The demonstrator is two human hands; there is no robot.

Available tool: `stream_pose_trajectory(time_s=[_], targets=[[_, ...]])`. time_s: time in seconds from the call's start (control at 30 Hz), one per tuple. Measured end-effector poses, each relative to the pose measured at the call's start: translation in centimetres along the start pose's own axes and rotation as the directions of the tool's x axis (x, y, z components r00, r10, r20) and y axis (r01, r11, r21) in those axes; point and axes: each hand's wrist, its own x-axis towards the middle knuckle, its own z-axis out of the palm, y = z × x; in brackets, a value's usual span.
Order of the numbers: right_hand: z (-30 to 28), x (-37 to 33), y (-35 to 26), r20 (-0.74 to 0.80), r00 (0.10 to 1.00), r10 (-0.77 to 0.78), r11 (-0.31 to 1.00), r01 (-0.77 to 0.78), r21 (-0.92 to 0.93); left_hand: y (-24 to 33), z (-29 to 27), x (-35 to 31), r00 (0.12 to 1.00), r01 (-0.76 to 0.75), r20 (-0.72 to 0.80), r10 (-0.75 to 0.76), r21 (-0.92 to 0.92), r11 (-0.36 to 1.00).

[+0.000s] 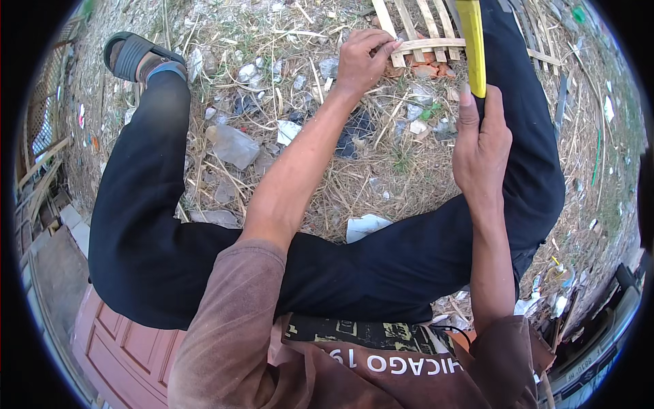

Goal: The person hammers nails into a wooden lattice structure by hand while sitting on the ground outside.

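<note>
My left hand [362, 63] is closed at the left end of a thin, slightly curved wooden cross strip [429, 43], thumb and fingertips pinched together there. Several pale narrow slats [430, 19] cross this strip and run up past the top edge, forming a lattice. More slats [545, 58] show beyond my right leg. My right hand [482, 146] is wrapped round the black grip of a tool with a yellow shaft [475, 54], thumb laid along it. The shaft points upward over the lattice's right part, and its far end is cut off by the frame.
Broken reddish brick [429, 68] lies under the strip. A pale stone block [233, 146] and litter are scattered over dry grass between my spread legs. A reddish panelled door [126, 344] lies at the lower left; a vehicle [593, 354] stands at the lower right.
</note>
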Motion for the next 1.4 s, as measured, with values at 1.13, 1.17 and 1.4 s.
stream_pose_trajectory(time_s=[1.13,1.17,1.4], targets=[[0.1,-0.4,2.6,0.132,0.987,0.090,0.982,-0.066,-0.175,1.5,0.0,-0.2,0.988,-0.136,-0.077,0.137,0.024,0.990],[0.0,-0.2,2.5,0.130,0.987,0.091,0.981,-0.067,-0.180,1.5,0.2,-0.1,0.987,-0.140,-0.074,0.143,0.038,0.989],[0.0,0.1,0.2,0.058,0.998,-0.012,1.000,0.013,-0.008,0.6,-0.4,-0.3,0.981,-0.176,-0.067,0.181,0.074,0.982]])
